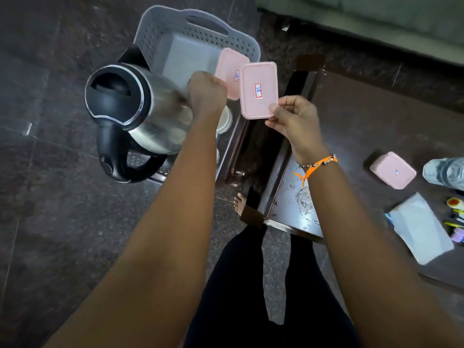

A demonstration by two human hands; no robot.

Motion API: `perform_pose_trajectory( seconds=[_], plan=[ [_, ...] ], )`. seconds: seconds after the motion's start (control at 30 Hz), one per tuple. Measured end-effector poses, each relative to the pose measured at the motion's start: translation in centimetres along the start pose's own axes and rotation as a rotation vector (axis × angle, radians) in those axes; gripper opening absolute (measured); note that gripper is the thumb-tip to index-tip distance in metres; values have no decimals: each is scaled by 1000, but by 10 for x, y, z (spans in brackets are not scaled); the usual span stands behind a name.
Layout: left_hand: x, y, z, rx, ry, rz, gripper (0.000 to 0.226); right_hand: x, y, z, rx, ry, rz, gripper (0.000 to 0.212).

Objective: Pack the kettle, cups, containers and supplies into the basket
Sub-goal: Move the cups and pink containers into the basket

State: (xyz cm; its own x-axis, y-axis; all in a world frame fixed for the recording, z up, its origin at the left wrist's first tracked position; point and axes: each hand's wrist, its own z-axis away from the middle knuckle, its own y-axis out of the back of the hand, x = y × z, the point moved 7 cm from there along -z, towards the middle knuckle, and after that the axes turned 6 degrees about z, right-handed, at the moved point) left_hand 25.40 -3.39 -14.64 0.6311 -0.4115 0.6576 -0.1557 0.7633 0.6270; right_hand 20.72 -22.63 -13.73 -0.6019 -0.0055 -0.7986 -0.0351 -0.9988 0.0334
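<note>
The steel kettle (pixel 140 109) with a black lid and handle lies tilted on its side over the near end of the grey perforated basket (pixel 175 23). My left hand (pixel 207 92) is a closed fist at the kettle's base end and seems to grip it. My right hand (pixel 293 121) pinches the lower corner of a pink lidded container (pixel 258 90) just above the basket's right rim. A second pink container (pixel 229 71) leans inside the basket against its right wall. White cups (pixel 224 119) show below the kettle, partly hidden.
A dark low table (pixel 351 126) stands right of the basket. On it lie a third pink container (pixel 393 169), a plastic bottle (pixel 445 172), a white packet (pixel 421 227) and some pens (pixel 455 217). My bare foot (pixel 238 202) rests on the dark stone floor (pixel 50 197).
</note>
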Motion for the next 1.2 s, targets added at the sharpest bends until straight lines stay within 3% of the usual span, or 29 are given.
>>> perform_pose_trajectory(
  seconds=[0.27, 0.43, 0.6, 0.73, 0.83, 0.93, 1.2],
  plan=[
    [-7, -10, -25, -121, 27, -210, 29, 0, -20, -24, 102, -21, 56, 19],
    [-1, -9, -32, -165, 86, 44, 35, -2, -33, -33, 154, -12, 97, 6],
    [-1, -16, -37, -230, 120, 246, 39, -6, -44, -44, 200, -11, 201, 24],
    [-5, -18, -44, -228, 125, 186, 37, -3, -55, -46, 241, -78, 294, 20],
    [-4, -19, -43, -244, 73, 89, 24, 2, -60, -48, 257, -99, 325, 12],
    [-2, -22, -39, -274, -11, 38, 32, 1, -57, -50, 278, -68, 385, 6],
    [1, -20, -22, -191, -74, -11, 47, -11, -46, -33, 209, 54, 489, 27]
  ],
)
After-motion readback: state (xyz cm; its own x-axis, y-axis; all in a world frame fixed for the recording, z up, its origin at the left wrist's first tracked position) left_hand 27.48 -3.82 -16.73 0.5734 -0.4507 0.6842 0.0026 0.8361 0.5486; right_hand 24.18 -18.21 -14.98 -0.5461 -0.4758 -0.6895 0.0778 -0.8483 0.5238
